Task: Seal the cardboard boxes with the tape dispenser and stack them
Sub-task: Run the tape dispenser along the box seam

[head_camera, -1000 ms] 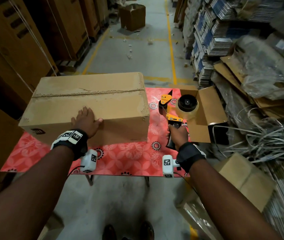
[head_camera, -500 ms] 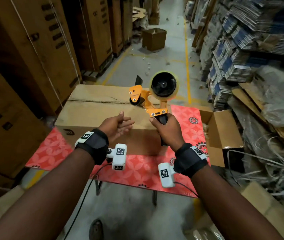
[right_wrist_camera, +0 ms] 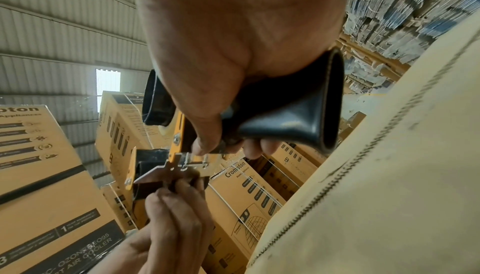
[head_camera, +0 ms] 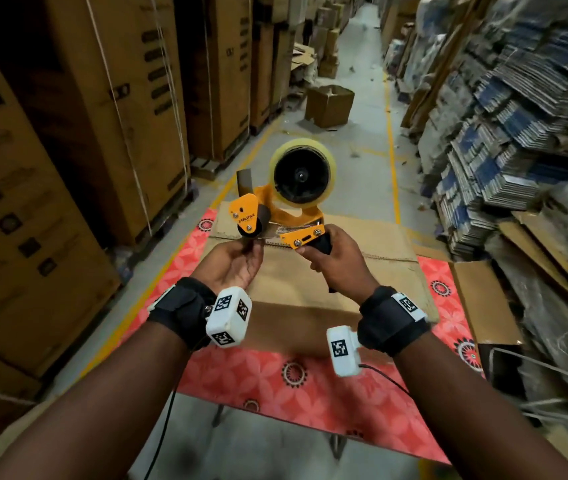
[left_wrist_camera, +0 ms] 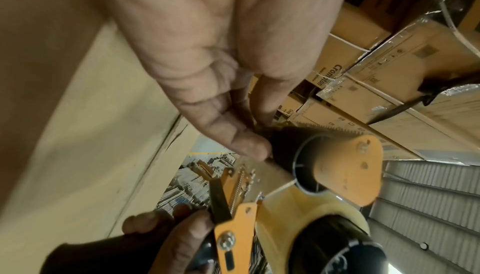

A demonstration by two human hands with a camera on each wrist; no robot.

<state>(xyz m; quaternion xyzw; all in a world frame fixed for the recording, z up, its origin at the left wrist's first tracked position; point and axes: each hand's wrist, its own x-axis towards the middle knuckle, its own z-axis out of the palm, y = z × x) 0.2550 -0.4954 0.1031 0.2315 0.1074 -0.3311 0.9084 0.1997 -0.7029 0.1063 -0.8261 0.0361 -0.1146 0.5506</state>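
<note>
Tape dispenser [head_camera: 277, 216] is up in the air above the cardboard box [head_camera: 324, 282], which lies on my table [head_camera: 275, 375]. My right hand [head_camera: 339, 263] has its grip wrapped round the black handle. My left hand [head_camera: 237, 261] pinches at the dispenser's roller end with its fingertips [left_wrist_camera: 249, 144].

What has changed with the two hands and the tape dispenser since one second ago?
The right hand lifted the tape dispenser off the table and now holds it up above the cardboard box. The left hand left the box's side, rose, and now pinches at the dispenser's front roller, probably the tape end. Unchanged: the right hand's grip on the handle; the box on the table, its seam untaped.
</note>
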